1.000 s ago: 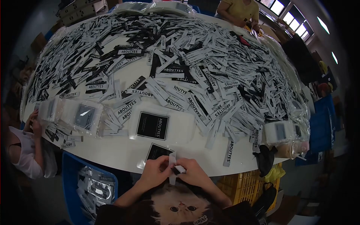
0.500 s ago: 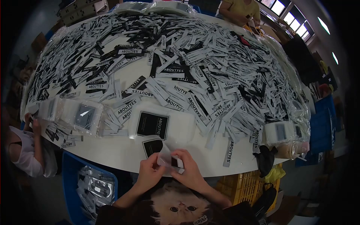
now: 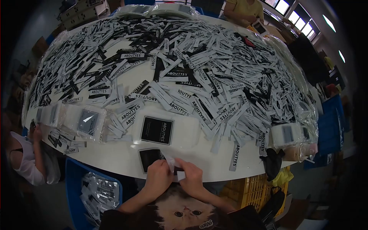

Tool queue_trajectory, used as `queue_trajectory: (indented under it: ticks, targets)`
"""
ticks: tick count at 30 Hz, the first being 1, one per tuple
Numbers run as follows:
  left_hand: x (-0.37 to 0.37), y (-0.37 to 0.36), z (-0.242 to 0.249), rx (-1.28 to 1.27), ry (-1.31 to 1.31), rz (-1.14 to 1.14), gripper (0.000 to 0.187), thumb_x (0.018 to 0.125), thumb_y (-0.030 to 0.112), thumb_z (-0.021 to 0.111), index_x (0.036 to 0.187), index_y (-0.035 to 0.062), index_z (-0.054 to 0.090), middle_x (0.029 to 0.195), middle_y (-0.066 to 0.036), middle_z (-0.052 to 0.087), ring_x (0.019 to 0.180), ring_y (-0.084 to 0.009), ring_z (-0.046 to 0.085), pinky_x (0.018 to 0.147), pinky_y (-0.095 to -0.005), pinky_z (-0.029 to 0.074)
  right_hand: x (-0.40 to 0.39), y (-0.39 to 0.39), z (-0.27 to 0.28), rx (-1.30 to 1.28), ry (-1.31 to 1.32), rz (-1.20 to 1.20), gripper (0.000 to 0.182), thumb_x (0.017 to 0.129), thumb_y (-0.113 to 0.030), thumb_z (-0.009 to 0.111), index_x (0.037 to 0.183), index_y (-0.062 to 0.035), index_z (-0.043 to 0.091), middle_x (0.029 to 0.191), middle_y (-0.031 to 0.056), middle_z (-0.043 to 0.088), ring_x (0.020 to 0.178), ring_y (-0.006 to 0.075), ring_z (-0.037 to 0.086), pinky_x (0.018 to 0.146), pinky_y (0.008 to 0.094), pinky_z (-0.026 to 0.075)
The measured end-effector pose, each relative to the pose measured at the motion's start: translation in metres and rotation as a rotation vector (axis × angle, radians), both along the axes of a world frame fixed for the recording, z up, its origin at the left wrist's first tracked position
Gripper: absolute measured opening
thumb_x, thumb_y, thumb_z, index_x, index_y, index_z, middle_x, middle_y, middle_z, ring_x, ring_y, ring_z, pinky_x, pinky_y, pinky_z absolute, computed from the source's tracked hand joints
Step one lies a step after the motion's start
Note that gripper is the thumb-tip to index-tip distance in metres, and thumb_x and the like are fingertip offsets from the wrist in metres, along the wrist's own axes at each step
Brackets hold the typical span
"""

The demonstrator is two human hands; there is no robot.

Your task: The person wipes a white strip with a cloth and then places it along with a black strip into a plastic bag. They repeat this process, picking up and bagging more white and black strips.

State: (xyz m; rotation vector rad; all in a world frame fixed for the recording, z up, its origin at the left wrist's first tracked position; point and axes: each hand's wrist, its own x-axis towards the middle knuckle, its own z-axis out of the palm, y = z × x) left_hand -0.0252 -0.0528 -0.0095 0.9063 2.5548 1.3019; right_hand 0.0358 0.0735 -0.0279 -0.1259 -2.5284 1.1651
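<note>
At the table's front edge, my left hand (image 3: pixel 160 173) is closed on the translucent edge of a plastic bag (image 3: pixel 148 157) with a black printed panel. My right hand (image 3: pixel 191 177) pinches the bag's opposite side, close against the left. Between the hands the clear film is bunched up, and a small white piece (image 3: pixel 181 175) shows by my right fingers. Just beyond lies a stack of translucent bags (image 3: pixel 184 132) with a black ABOUTYES panel on top. My fingers hide part of the held bag.
Black and white ABOUTYES sachets (image 3: pixel 207 80) heap across the table. Wrapped bag bundles (image 3: pixel 87 122) lie left, a drink cup (image 3: pixel 295 153) right. A blue bin (image 3: pixel 73 184) and yellow crate (image 3: pixel 249 193) stand below. Other people sit at left (image 3: pixel 28 157) and far right (image 3: pixel 245 9).
The bag has moved slightly left and down, its black panel now flatter on the table. Both hands have turned, the left knuckles now uppermost. The far person's hand now holds a dark panel up.
</note>
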Motion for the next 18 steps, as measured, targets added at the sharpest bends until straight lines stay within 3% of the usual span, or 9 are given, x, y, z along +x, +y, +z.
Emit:
queue_trajectory:
  ticks: [2, 5, 6, 7, 9, 13, 15, 17, 18]
  targets:
    - [0.007, -0.004, -0.022, -0.288, 0.061, 0.007, 0.020, 0.059, 0.005, 0.068, 0.076, 0.0007, 0.057, 0.078, -0.014, 0.056, 0.073, -0.0307, 0.055, 0.063, -0.0386, 0.046, -0.002, 0.007, 0.000, -0.011, 0.000, -0.005, 0.043, 0.063, 0.005, 0.060, 0.106, -0.0011, 0.058, 0.082, 0.0143, 0.062, 0.074, 0.0294, 0.062, 0.063, 0.0352, 0.049]
    - [0.002, -0.005, 0.007, -0.076, 0.087, 0.170, 0.026, 0.060, 0.002, 0.067, 0.081, 0.0003, 0.053, 0.080, -0.012, 0.056, 0.076, -0.0344, 0.056, 0.068, -0.0372, 0.047, -0.008, 0.024, 0.010, -0.162, 0.021, 0.057, 0.037, 0.066, 0.004, 0.060, 0.103, 0.0003, 0.057, 0.081, 0.0151, 0.061, 0.072, 0.0264, 0.061, 0.065, 0.0343, 0.048]
    - [0.000, -0.002, 0.018, -0.002, 0.211, 0.233, 0.037, 0.059, 0.005, 0.069, 0.090, 0.0029, 0.049, 0.091, -0.012, 0.055, 0.087, -0.0337, 0.055, 0.081, -0.0386, 0.045, -0.008, 0.027, 0.015, -0.300, 0.042, 0.138, 0.032, 0.068, 0.002, 0.060, 0.100, 0.0014, 0.056, 0.079, 0.0156, 0.059, 0.067, 0.0254, 0.059, 0.064, 0.0343, 0.047]
    - [-0.003, -0.001, 0.018, -0.005, 0.205, 0.228, 0.037, 0.059, 0.005, 0.069, 0.090, 0.0029, 0.049, 0.091, -0.012, 0.055, 0.087, -0.0337, 0.055, 0.081, -0.0386, 0.045, -0.006, 0.027, 0.018, -0.303, 0.037, 0.132, 0.032, 0.068, 0.002, 0.060, 0.100, 0.0014, 0.056, 0.079, 0.0156, 0.059, 0.067, 0.0254, 0.059, 0.064, 0.0343, 0.047]
    - [-0.008, 0.000, 0.016, 0.242, 0.355, 0.005, 0.044, 0.060, 0.012, 0.071, 0.099, 0.0048, 0.051, 0.105, -0.014, 0.052, 0.101, -0.0333, 0.052, 0.091, -0.0480, 0.039, -0.005, 0.025, 0.022, -0.471, -0.101, 0.072, 0.019, 0.075, 0.000, 0.060, 0.093, 0.0011, 0.053, 0.075, 0.0093, 0.057, 0.065, 0.0142, 0.054, 0.062, 0.0283, 0.045]
    - [-0.006, 0.012, 0.020, 0.221, 0.235, -0.230, 0.064, 0.058, 0.022, 0.076, 0.115, 0.0099, 0.051, 0.121, -0.013, 0.045, 0.113, -0.0333, 0.044, 0.100, -0.0503, 0.029, -0.004, 0.028, 0.024, -0.770, -0.130, 0.045, 0.011, 0.079, -0.001, 0.057, 0.088, 0.0004, 0.050, 0.074, 0.0036, 0.053, 0.066, 0.0079, 0.047, 0.061, 0.0228, 0.041]
    - [-0.005, 0.017, 0.021, 0.182, 0.318, -0.212, 0.071, 0.054, 0.026, 0.078, 0.119, 0.0152, 0.050, 0.123, -0.012, 0.043, 0.111, -0.0322, 0.043, 0.098, -0.0483, 0.029, 0.000, 0.026, 0.022, -0.933, -0.019, -0.053, 0.008, 0.082, -0.001, 0.056, 0.087, -0.0002, 0.049, 0.078, 0.0016, 0.053, 0.067, 0.0056, 0.045, 0.061, 0.0202, 0.038]
    - [-0.006, 0.017, 0.013, 0.075, 0.232, -0.274, 0.071, 0.053, 0.025, 0.078, 0.118, 0.0171, 0.051, 0.125, -0.012, 0.041, 0.109, -0.0309, 0.043, 0.092, -0.0448, 0.033, 0.005, 0.026, 0.019, -0.925, 0.004, -0.097, 0.008, 0.082, -0.002, 0.055, 0.088, -0.0003, 0.050, 0.080, 0.0023, 0.054, 0.066, 0.0053, 0.044, 0.060, 0.0201, 0.038]
    - [-0.005, 0.016, 0.007, 0.150, 0.160, -0.254, 0.072, 0.052, 0.024, 0.077, 0.118, 0.0162, 0.050, 0.125, -0.012, 0.041, 0.107, -0.0309, 0.044, 0.088, -0.0422, 0.034, 0.007, 0.029, 0.018, -0.909, 0.030, -0.143, 0.007, 0.083, -0.002, 0.055, 0.089, -0.0003, 0.051, 0.081, 0.0029, 0.054, 0.065, 0.0051, 0.043, 0.060, 0.0200, 0.037]
